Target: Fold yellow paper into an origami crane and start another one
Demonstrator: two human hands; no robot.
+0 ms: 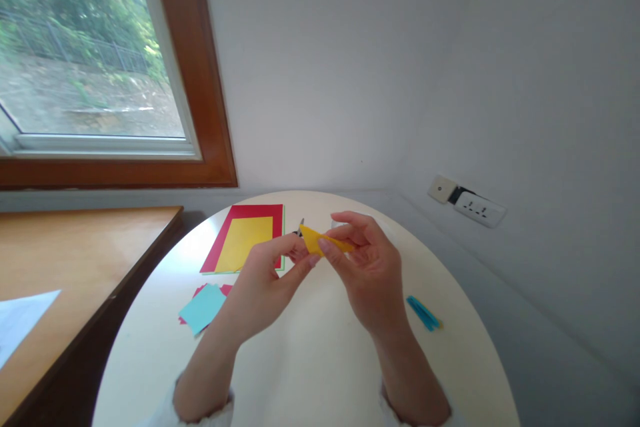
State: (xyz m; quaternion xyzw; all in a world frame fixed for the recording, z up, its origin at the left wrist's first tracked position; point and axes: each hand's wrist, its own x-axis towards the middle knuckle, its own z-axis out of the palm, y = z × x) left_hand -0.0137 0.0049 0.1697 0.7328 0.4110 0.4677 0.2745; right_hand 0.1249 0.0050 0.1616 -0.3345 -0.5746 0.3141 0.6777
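Note:
Between my two hands, raised over the middle of the round table, is a folded piece of yellow paper (313, 238) with a pointed upper left corner. My left hand (273, 273) pinches its lower left side between thumb and fingers. My right hand (367, 263) grips the right side, its thumb pressed on the front face and its fingers curled behind. Part of the paper is hidden by the fingers. Just behind the paper, the tip of a metal tool, perhaps scissors (301, 223), shows; the remainder is covered by my hands.
On the white round table (300, 373) lie red sheets (240, 212) with a yellow sheet (245, 240) on top. Light-blue and red paper squares (204, 308) sit at the left, blue folded strips (423, 313) at the right. A wooden desk (75, 247) stands left, below a window.

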